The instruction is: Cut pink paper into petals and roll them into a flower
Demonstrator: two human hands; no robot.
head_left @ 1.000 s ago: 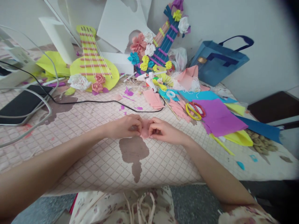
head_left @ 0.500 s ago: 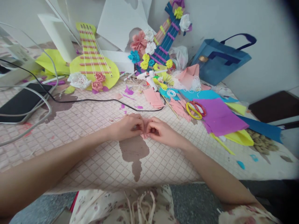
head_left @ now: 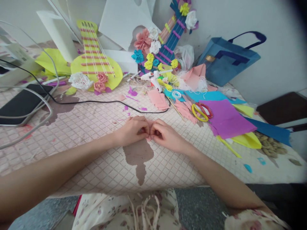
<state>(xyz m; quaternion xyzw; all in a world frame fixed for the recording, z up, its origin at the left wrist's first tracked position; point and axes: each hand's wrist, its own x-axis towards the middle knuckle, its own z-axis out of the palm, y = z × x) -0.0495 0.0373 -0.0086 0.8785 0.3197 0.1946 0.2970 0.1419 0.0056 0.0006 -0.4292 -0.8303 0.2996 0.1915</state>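
Observation:
Between my two hands is a small piece of pink paper [head_left: 149, 122], mostly covered by my fingers. My left hand [head_left: 132, 130] pinches its left side, fingertips curled in. Closed on the other side of the same piece is my right hand [head_left: 168, 135], its knuckles nearly touching the left. Both hands rest close to the quilted tablecloth [head_left: 100, 166], over a brown printed patch. Beyond them lie a stack of cut pink paper pieces [head_left: 158, 99] and more pink strips [head_left: 184, 110].
Scissors with yellow and red handles [head_left: 201, 112] lie by purple paper [head_left: 231, 118] on the right. A black cable [head_left: 96, 102] crosses behind my hands. Farther back are a white glue gun [head_left: 155, 81], a yellow paper guitar [head_left: 96, 68], a blue guitar [head_left: 171, 44] and a blue bag [head_left: 227, 60].
Both hands keep their pinch on the pink paper, with fingertips drawn slightly closer together. The view has shifted a little.

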